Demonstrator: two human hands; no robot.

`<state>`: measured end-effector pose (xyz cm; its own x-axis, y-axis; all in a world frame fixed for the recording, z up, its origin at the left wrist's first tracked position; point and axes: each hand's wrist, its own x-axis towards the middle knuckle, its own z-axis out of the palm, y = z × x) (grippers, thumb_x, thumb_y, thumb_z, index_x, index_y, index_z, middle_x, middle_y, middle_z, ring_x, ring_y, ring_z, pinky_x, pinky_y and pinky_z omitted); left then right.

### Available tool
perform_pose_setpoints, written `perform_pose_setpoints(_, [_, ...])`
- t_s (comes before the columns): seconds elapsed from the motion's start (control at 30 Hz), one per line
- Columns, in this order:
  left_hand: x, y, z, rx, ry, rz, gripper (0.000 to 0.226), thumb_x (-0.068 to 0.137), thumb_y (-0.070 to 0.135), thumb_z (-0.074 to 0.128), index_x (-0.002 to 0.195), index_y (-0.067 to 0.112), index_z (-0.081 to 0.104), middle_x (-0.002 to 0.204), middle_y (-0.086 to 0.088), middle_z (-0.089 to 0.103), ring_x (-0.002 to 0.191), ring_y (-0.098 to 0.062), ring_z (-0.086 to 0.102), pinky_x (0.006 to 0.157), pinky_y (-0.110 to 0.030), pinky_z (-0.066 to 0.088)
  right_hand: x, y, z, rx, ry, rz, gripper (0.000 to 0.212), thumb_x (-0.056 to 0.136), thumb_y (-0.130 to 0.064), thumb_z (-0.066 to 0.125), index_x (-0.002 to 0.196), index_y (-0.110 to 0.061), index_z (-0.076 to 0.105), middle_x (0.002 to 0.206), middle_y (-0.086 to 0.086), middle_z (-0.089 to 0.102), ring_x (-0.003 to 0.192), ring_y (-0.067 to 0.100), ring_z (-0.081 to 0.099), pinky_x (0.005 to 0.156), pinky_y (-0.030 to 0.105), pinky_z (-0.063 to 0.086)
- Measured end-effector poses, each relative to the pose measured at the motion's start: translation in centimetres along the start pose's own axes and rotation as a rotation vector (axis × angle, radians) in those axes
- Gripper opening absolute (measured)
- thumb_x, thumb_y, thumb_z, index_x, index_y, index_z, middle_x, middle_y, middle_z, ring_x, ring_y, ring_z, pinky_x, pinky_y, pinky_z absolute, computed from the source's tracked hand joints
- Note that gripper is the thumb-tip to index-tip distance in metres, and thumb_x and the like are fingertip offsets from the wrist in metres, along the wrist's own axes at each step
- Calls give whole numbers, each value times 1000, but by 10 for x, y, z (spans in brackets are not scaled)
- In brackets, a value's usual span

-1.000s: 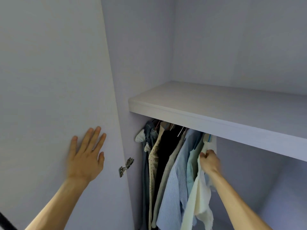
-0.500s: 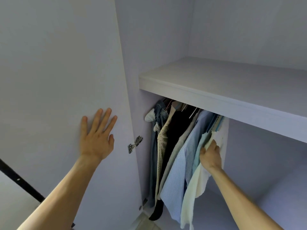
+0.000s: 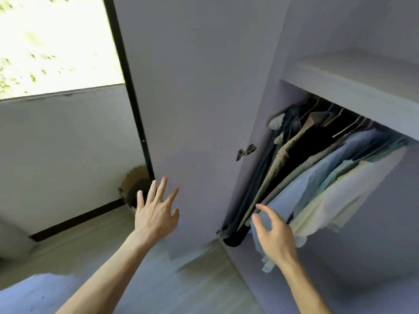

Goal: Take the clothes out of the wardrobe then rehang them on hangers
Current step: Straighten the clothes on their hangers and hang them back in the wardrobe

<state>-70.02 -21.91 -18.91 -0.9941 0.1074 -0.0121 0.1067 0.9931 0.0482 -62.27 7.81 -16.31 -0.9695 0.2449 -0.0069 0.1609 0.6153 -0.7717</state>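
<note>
Reaching forward on bare forearms, you hold your left hand [image 3: 156, 214] up before the open wardrobe door [image 3: 192, 87], back of the hand toward you, fingers straight and fanned apart. Whether they touch the panel cannot be told. Your right hand [image 3: 275, 234] is raised just in front of the lower hems of the clothes [image 3: 317, 177], fingers loosely spread and slightly curved, gripping nothing. The garments hang in a tight row on hangers [image 3: 344, 130] beneath the shelf [image 3: 353, 87], inside the wardrobe [image 3: 374, 234] at right. A metal hinge [image 3: 246, 151] sits between door and clothes. A bright window [image 3: 56, 41] lies far left.
</note>
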Motion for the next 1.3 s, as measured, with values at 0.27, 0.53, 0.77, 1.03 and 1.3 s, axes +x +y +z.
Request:
perform_pose_setpoints(0.27, [-211,-145,65,-173,-219,-469,64,97,48,39,157,38,19,168,-2,4,154,-22,-3,122,-51,6,-106,-88,167,-172,-498,-458,36,98,-35,58,134,-34,60,145,-16,51,144,1,29,111,9,15])
perform_pose_setpoints(0.53, [-415,-206,93,-338,-226,-1036,61,98,45,37,157,38,20,167,-1,12,154,-19,5,124,-48,6,-219,-143,294,-322,-977,-883,44,98,-48,51,141,-39,50,153,-16,41,149,2,18,118,21,14])
perform_pose_setpoints(0.77, [-552,-184,95,-400,-63,-1463,60,98,47,38,156,38,24,165,4,18,153,-16,9,123,-45,9,-313,-185,346,-393,-1303,-1251,42,102,-47,45,144,-40,46,156,-17,37,151,8,15,120,27,18])
perform_pose_setpoints(1.03, [-640,-116,87,-402,37,-1843,57,99,45,40,154,37,28,163,2,25,151,-19,18,121,-45,18,-393,-198,364,-433,-1565,-1555,44,102,-44,42,146,-40,43,158,-15,34,152,8,12,120,30,22])
perform_pose_setpoints(1.3, [-652,-54,91,-448,82,-2025,57,99,43,42,154,32,31,161,-1,29,149,-19,24,118,-46,28,-421,-177,371,-527,-1683,-1809,46,103,-41,40,148,-34,41,157,-10,37,152,12,14,122,31,21])
